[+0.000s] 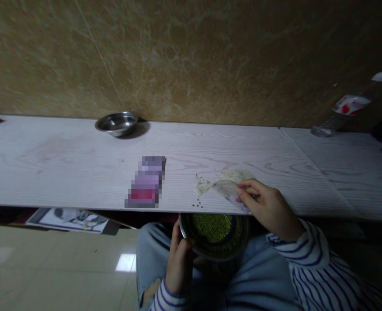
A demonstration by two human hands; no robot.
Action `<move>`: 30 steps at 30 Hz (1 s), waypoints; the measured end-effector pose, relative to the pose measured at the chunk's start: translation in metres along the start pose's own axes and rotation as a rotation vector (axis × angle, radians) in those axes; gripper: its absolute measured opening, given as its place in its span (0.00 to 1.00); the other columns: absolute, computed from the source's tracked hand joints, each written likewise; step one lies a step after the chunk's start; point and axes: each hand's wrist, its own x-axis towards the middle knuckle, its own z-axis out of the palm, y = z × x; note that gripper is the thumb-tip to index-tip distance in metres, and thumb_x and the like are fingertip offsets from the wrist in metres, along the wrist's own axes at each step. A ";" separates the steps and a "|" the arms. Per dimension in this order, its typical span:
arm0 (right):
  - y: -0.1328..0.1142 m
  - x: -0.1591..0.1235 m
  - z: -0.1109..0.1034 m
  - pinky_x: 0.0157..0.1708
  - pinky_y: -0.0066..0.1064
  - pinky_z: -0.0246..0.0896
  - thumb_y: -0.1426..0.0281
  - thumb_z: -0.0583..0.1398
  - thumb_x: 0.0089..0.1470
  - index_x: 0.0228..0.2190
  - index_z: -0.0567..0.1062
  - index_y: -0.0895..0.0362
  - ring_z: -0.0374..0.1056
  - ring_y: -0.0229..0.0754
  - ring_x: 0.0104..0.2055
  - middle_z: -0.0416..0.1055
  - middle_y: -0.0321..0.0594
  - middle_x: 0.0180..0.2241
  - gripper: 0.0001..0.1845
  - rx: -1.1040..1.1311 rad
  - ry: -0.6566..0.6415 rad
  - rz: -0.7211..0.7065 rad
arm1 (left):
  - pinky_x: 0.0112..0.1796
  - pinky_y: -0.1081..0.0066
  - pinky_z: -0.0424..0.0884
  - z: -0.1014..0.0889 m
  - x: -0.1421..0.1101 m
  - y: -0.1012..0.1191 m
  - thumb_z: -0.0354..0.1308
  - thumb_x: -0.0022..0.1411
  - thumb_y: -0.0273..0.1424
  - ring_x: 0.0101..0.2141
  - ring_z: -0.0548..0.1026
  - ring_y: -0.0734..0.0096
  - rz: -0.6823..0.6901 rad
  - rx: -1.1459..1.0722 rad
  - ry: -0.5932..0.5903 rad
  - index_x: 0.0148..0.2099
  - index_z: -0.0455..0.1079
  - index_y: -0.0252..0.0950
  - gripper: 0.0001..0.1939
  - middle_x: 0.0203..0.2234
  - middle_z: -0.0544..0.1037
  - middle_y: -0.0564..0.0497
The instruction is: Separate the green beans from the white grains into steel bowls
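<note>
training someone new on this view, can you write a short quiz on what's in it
1. Multiple choice: What does the left hand hold?
a) a wooden spoon
b) a round metal bowl with small green beans in it
c) a folded red cloth

2. True or false: The right hand, beside the loose white grains, is empty.

3. Short answer: Which is farther left in the picture, the shallow shiny steel bowl or the clear plastic bottle?

Key: 1. b; 2. false, it holds a clear plastic piece; 3. the steel bowl.
</note>
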 end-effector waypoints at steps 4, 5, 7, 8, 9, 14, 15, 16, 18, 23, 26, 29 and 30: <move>-0.007 -0.004 0.007 0.23 0.28 0.64 0.65 0.56 0.60 0.36 0.74 0.55 0.74 0.40 0.24 0.79 0.37 0.25 0.09 0.007 -0.045 -0.056 | 0.45 0.57 0.70 -0.001 0.000 -0.001 0.59 0.51 0.28 0.42 0.75 0.56 -0.019 -0.010 -0.020 0.62 0.64 0.43 0.34 0.45 0.79 0.47; -0.010 -0.004 0.010 0.24 0.28 0.64 0.65 0.56 0.60 0.36 0.74 0.55 0.74 0.41 0.25 0.79 0.37 0.25 0.09 0.000 -0.057 -0.074 | 0.44 0.57 0.70 -0.001 0.000 -0.001 0.59 0.51 0.29 0.42 0.76 0.55 -0.019 -0.012 -0.029 0.63 0.63 0.43 0.35 0.45 0.79 0.46; -0.016 -0.004 0.015 0.25 0.28 0.65 0.66 0.56 0.60 0.37 0.75 0.55 0.76 0.41 0.28 0.79 0.38 0.26 0.09 -0.006 -0.073 -0.101 | 0.44 0.57 0.71 -0.001 0.000 0.000 0.59 0.51 0.28 0.43 0.76 0.54 -0.018 -0.008 -0.035 0.64 0.62 0.43 0.36 0.46 0.78 0.46; -0.019 -0.004 0.017 0.26 0.27 0.66 0.67 0.56 0.60 0.37 0.75 0.55 0.77 0.42 0.30 0.79 0.38 0.27 0.09 -0.008 -0.077 -0.108 | 0.44 0.57 0.71 -0.001 0.000 0.000 0.59 0.52 0.28 0.44 0.76 0.54 -0.020 -0.007 -0.034 0.64 0.62 0.43 0.36 0.47 0.78 0.46; -0.021 -0.004 0.019 0.26 0.27 0.66 0.67 0.56 0.60 0.37 0.75 0.55 0.77 0.42 0.31 0.80 0.39 0.28 0.08 -0.012 -0.079 -0.111 | 0.44 0.58 0.70 -0.002 0.000 0.000 0.59 0.52 0.28 0.45 0.75 0.54 -0.019 -0.009 -0.034 0.64 0.62 0.43 0.36 0.47 0.78 0.46; -0.030 -0.001 0.024 0.25 0.27 0.66 0.68 0.56 0.60 0.37 0.75 0.55 0.77 0.43 0.31 0.81 0.40 0.29 0.08 -0.032 -0.078 -0.119 | 0.44 0.59 0.70 -0.003 0.001 0.002 0.59 0.50 0.28 0.45 0.75 0.54 -0.024 -0.002 -0.014 0.65 0.61 0.45 0.37 0.48 0.78 0.47; -0.031 0.000 0.024 0.25 0.27 0.66 0.68 0.56 0.60 0.37 0.75 0.55 0.77 0.43 0.31 0.81 0.40 0.29 0.08 -0.034 -0.074 -0.121 | 0.44 0.59 0.70 -0.004 0.001 0.001 0.59 0.51 0.29 0.44 0.76 0.54 -0.028 0.009 -0.009 0.64 0.62 0.45 0.37 0.48 0.78 0.47; -0.031 0.001 0.023 0.25 0.27 0.66 0.68 0.56 0.60 0.37 0.75 0.55 0.77 0.43 0.31 0.81 0.40 0.29 0.08 -0.034 -0.070 -0.121 | 0.44 0.59 0.70 -0.004 0.001 0.001 0.59 0.51 0.29 0.44 0.76 0.54 -0.030 0.017 -0.006 0.64 0.63 0.45 0.36 0.47 0.78 0.47; -0.031 0.002 0.023 0.25 0.27 0.67 0.68 0.56 0.60 0.38 0.76 0.55 0.78 0.43 0.31 0.81 0.40 0.29 0.08 -0.028 -0.067 -0.121 | 0.45 0.58 0.70 -0.004 0.001 0.001 0.59 0.51 0.29 0.44 0.76 0.54 -0.020 0.019 -0.009 0.63 0.64 0.44 0.35 0.47 0.79 0.47; -0.026 0.003 0.020 0.28 0.28 0.69 0.67 0.56 0.60 0.39 0.76 0.55 0.78 0.43 0.33 0.81 0.41 0.31 0.09 -0.021 -0.095 -0.141 | 0.47 0.58 0.69 -0.002 0.001 0.001 0.59 0.49 0.30 0.50 0.73 0.51 -0.003 0.006 -0.017 0.63 0.64 0.45 0.36 0.49 0.78 0.47; -0.023 0.002 0.019 0.30 0.28 0.69 0.67 0.56 0.61 0.39 0.76 0.55 0.78 0.43 0.34 0.81 0.40 0.31 0.09 -0.026 -0.109 -0.143 | 0.48 0.57 0.69 -0.002 0.001 0.002 0.59 0.48 0.29 0.50 0.74 0.51 -0.011 0.010 0.006 0.62 0.65 0.44 0.36 0.48 0.79 0.46; -0.021 0.002 0.019 0.30 0.28 0.70 0.67 0.57 0.60 0.39 0.77 0.54 0.77 0.42 0.34 0.81 0.40 0.32 0.09 -0.032 -0.114 -0.140 | 0.49 0.56 0.68 -0.001 0.001 0.001 0.59 0.49 0.28 0.49 0.74 0.51 -0.002 -0.017 -0.010 0.61 0.66 0.42 0.35 0.49 0.79 0.45; -0.021 0.002 0.019 0.30 0.28 0.70 0.67 0.57 0.60 0.40 0.77 0.54 0.77 0.42 0.34 0.81 0.39 0.32 0.09 -0.035 -0.114 -0.142 | 0.49 0.56 0.68 -0.001 0.001 0.001 0.59 0.49 0.28 0.48 0.74 0.52 -0.001 -0.023 -0.013 0.61 0.66 0.42 0.35 0.48 0.79 0.45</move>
